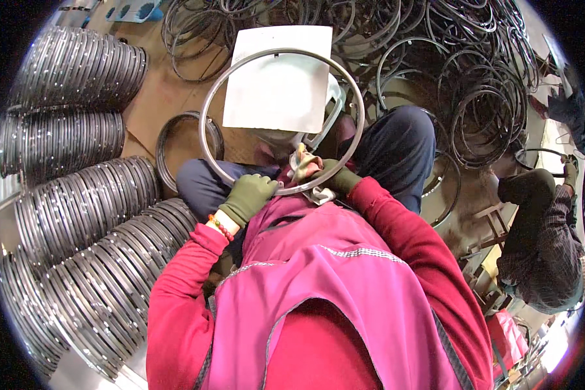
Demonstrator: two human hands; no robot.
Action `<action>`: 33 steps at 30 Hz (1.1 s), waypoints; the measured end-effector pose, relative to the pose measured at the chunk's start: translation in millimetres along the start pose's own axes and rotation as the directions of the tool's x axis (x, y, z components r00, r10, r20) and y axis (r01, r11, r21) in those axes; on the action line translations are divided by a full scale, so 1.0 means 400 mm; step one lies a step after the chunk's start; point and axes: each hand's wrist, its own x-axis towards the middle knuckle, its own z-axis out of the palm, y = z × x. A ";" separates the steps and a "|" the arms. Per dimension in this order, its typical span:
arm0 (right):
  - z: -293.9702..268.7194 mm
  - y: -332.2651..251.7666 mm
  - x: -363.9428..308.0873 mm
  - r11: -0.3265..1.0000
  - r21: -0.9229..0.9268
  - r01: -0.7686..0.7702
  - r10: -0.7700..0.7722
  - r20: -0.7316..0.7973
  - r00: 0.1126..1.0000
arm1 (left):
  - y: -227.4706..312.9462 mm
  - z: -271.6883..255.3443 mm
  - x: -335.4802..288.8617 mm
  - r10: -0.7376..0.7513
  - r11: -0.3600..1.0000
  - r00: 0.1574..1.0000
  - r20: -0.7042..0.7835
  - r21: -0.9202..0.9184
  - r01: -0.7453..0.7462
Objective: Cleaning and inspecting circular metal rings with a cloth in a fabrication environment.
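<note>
While both gloved hands close on the lower arc of the large metal ring (281, 121), grip reads as pinching: left hand (248, 196) wrapped over the rim at its lower left, fingers curled shut on it; right hand (335, 177) pressed together around the rim at the bottom, with a crumpled cloth (303, 166) bunched against the metal beside it. Ring held upright-tilted above the lap, its upper arc framing a white sheet (278, 77) behind. Judged stiff, thin and fairly light, likely springy if flexed, smooth enough to slip through gloves, so best taken on the rim with two hands set apart, as now. Knees in dark trousers (400, 146) just beyond. Further out, rows of stacked rings (88, 208) leaning along the left, another single ring (169, 153) flat on the cardboard-covered floor, a tangle of loose dark rings (474, 78) across the top right. Far right, another person (543, 253) crouched, handling a ring of their own.
</note>
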 end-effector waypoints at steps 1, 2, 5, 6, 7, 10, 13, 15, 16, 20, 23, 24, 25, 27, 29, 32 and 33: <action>-0.032 0.043 0.023 0.995 -0.064 0.081 -0.078 0.042 0.996 | 0.002 -0.005 0.016 0.019 1.000 1.000 -0.014 -0.002 -0.019; -0.060 0.086 0.050 0.765 0.636 -0.095 0.065 0.071 0.995 | 0.001 -0.006 0.030 0.037 0.999 0.999 -0.028 -0.004 -0.037; 0.014 -0.046 -0.004 0.977 0.149 -0.151 0.152 0.005 0.988 | -0.010 0.028 -0.003 -0.012 1.000 0.998 -0.066 -0.022 0.011; 0.020 -0.046 -0.007 0.978 0.143 -0.151 0.150 0.014 0.989 | -0.009 0.026 -0.002 -0.009 0.999 0.997 -0.081 -0.035 0.007; 0.024 -0.047 -0.014 0.971 0.231 -0.062 0.041 0.095 0.995 | -0.007 0.023 0.000 -0.019 1.000 0.999 -0.046 -0.019 0.018; 0.070 -0.119 -0.038 0.963 0.236 -0.127 0.136 -0.022 0.990 | 0.001 0.016 -0.005 -0.047 0.998 0.997 -0.057 -0.051 0.044; 0.037 -0.085 -0.035 0.984 -0.074 -0.163 0.160 -0.048 0.986 | 0.008 0.014 0.006 -0.032 0.997 0.993 -0.116 -0.069 0.024; -0.038 0.015 0.006 0.928 0.345 -0.139 0.148 0.000 0.989 | 0.009 0.008 0.022 -0.011 0.999 0.994 -0.113 -0.051 0.005; -0.030 -0.006 0.000 0.993 -0.034 -0.110 0.109 -0.041 0.993 | 0.012 0.000 0.016 -0.011 0.999 0.993 -0.115 -0.044 0.006; 0.044 -0.119 -0.051 0.917 -0.394 0.053 -0.032 0.060 0.998 | 0.020 -0.023 0.004 -0.041 0.999 0.994 -0.101 -0.008 0.041; 0.024 -0.091 -0.047 0.976 -0.209 -0.054 0.053 -0.012 0.999 | 0.031 -0.067 0.020 -0.053 0.999 0.995 -0.087 0.000 0.053; 0.033 -0.103 -0.052 0.981 -0.189 -0.054 0.058 0.012 0.998 | 0.031 -0.082 0.023 -0.051 0.999 0.994 -0.096 0.008 0.052; 0.045 -0.105 -0.052 0.979 -0.195 -0.052 0.057 0.019 0.998 | 0.029 -0.091 0.024 -0.067 0.998 0.993 -0.097 0.003 0.067; 0.071 -0.111 -0.053 0.990 0.108 0.090 -0.089 -0.021 0.996 | 0.023 -0.121 0.027 -0.069 0.998 0.987 -0.144 0.000 0.070; 0.027 -0.065 -0.040 0.994 0.077 0.079 -0.078 -0.025 0.997 | 0.022 -0.155 0.046 -0.061 0.998 0.982 -0.177 0.018 0.066; 0.047 -0.108 -0.042 0.987 0.004 0.158 -0.158 0.003 0.987 | 0.007 -0.189 0.063 -0.082 0.995 0.976 -0.202 0.043 0.092; 0.073 -0.152 -0.056 0.957 -0.130 0.259 -0.254 0.053 0.966 | -0.004 -0.202 0.067 -0.093 0.992 0.966 -0.239 0.061 0.110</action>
